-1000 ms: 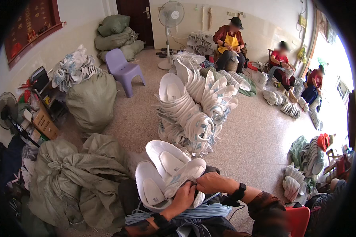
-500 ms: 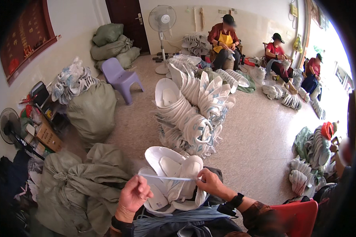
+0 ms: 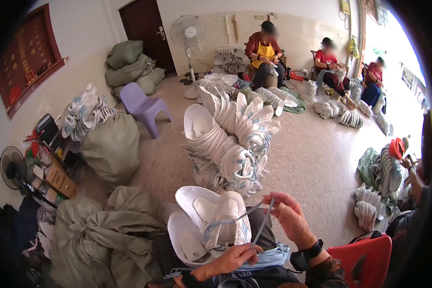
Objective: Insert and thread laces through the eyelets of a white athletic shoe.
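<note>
White sneaker uppers [image 3: 192, 233] lie overlapped on my lap, with the front one, a shoe upper [image 3: 228, 216], tongue up. A thin blue-grey shoelace [image 3: 245, 213] runs from its eyelets up to my right hand [image 3: 293, 221]. That hand is raised to the right of the upper, fingertips pinched on the lace. From there a strand slants down to my left hand [image 3: 235, 259], which lies low across the upper's near side, its fingertips closed at the strand. A bundle of loose light-blue laces [image 3: 271, 257] rests on my lap beneath my hands.
A tall stack of white shoe uppers [image 3: 225, 144] stands just ahead on the floor. Green sacks [image 3: 105, 230] fill the left side, near a purple chair [image 3: 141, 103]. A red stool [image 3: 362, 257] is at the right. Several people sit working along the far and right sides.
My left hand has dropped from the left of the uppers to their near right side. My right hand has risen and moved right, drawing the lace out. The view has shifted slightly.
</note>
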{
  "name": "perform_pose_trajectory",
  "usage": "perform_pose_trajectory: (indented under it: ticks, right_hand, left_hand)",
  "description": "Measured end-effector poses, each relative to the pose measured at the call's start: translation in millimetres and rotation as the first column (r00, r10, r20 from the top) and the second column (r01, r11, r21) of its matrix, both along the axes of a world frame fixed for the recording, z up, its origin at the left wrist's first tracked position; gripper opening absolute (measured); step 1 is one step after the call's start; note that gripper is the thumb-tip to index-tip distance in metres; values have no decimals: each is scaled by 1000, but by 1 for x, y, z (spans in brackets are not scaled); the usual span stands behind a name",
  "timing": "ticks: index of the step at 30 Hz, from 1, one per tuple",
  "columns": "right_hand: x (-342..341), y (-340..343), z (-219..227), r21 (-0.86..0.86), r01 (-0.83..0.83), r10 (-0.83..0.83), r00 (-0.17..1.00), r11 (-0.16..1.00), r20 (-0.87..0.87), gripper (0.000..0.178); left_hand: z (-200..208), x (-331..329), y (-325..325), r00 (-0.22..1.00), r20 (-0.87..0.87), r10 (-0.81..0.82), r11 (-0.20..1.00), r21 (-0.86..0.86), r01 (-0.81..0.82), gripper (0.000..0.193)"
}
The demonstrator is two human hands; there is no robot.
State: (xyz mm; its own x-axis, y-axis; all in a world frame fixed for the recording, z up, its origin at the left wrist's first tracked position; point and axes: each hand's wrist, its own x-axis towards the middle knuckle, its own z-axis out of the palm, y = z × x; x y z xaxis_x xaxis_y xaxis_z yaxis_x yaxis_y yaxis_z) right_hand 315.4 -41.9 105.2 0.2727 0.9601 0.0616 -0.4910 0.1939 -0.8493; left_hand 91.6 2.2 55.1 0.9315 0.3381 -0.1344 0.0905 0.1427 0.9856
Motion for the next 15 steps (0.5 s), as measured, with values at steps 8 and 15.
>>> perform_pose_trajectory:
  ticks: [8, 15]
  right_hand:
    - [-23, -27, -68, -291, -383, 481, 723, 876, 496, 30]
    - [-41, -26, -56, -197, -671, 694, 716, 715, 75, 33]
  left_hand:
    - [57, 41, 54, 998, -37, 49, 989, 144, -44, 35]
    - [36, 54, 61, 994, -80, 68, 989, 137, -57, 40]
